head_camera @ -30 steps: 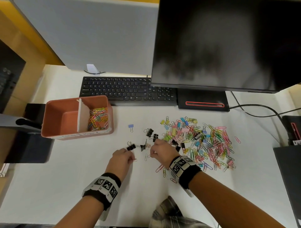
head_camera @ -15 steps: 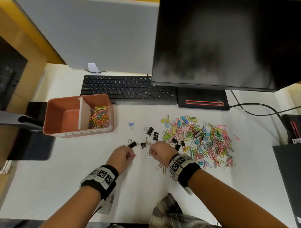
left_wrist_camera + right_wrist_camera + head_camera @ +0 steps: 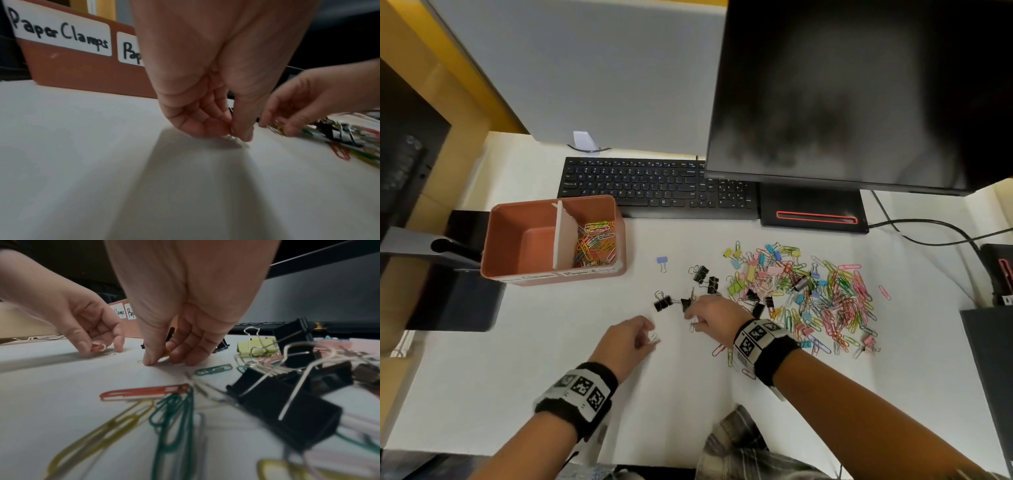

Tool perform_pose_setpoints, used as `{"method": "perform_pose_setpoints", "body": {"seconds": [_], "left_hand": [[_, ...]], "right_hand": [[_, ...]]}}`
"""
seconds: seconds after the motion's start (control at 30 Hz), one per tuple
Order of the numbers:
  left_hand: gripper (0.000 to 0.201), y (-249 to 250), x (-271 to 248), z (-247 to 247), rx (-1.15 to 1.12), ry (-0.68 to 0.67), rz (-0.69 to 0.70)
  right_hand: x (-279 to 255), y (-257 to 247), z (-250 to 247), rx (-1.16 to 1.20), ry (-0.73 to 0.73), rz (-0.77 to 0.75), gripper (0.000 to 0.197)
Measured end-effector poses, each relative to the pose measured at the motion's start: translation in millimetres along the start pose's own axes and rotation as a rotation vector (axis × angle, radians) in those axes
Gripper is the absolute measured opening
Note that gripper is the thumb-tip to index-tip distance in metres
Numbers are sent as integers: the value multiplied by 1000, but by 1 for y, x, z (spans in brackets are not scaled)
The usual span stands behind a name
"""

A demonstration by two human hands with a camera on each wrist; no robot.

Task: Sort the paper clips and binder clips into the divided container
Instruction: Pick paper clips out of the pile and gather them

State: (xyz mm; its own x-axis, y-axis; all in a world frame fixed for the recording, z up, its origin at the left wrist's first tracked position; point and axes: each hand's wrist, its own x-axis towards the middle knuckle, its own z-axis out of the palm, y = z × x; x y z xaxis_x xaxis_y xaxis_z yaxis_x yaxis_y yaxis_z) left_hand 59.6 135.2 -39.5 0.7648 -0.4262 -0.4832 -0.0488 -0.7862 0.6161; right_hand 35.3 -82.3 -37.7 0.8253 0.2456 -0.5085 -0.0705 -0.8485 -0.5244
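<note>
- Only the left wrist view reads the brown container's [image 3: 86, 71] label, "Paper Clamps".
- The right wrist view alone shows the left hand [image 3: 82, 324] pinching a pink paper clip [image 3: 98, 347] and the right hand [image 3: 180, 340] pinching a yellow one, both at the white desk [image 3: 517, 377].
- From the head view, thin wire clips and boxy black binder clips [image 3: 702, 274] lie right of the container.

A white desk [image 3: 482, 377] carries a black keyboard [image 3: 657, 186] and a dark monitor [image 3: 859, 92] along its far edge, backed by a grey partition panel [image 3: 592, 68] and yellow-tan walls [image 3: 424, 68] at the left.
</note>
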Motion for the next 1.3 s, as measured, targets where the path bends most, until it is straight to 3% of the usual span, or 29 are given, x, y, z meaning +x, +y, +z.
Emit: {"method": "perform_pose_setpoints", "body": {"seconds": [0.13, 0.3, 0.4, 0.53, 0.67, 0.8, 0.9, 1.13, 1.3], "left_hand": [[14, -3, 8, 13, 118, 66, -38], [6, -5, 18, 12, 189, 55, 33], [14, -3, 18, 12, 276, -3, 72], [8, -3, 19, 11, 245, -7, 65], [9, -1, 20, 11, 242, -57, 119], [10, 23, 14, 22, 115, -118, 212], [26, 48, 11, 40, 106, -184, 280], [28, 72, 10, 78, 148, -176, 222], [6, 73, 21, 89, 198, -109, 227]], "right_hand": [[5, 1, 1, -63, -26, 5, 20], [-2, 1, 7, -107, -25, 24, 21], [-8, 2, 11, -75, -26, 31, 23], [-27, 11, 7, 45, 48, 31, 26], [-63, 32, 2, 144, 196, 67, 16], [-103, 51, 9, 161, 187, 120, 11], [-117, 57, 21, 181, 156, 147, 9], [-93, 48, 39, 158, 183, 165, 19], [-76, 40, 34, 181, 258, 194, 35]]}}
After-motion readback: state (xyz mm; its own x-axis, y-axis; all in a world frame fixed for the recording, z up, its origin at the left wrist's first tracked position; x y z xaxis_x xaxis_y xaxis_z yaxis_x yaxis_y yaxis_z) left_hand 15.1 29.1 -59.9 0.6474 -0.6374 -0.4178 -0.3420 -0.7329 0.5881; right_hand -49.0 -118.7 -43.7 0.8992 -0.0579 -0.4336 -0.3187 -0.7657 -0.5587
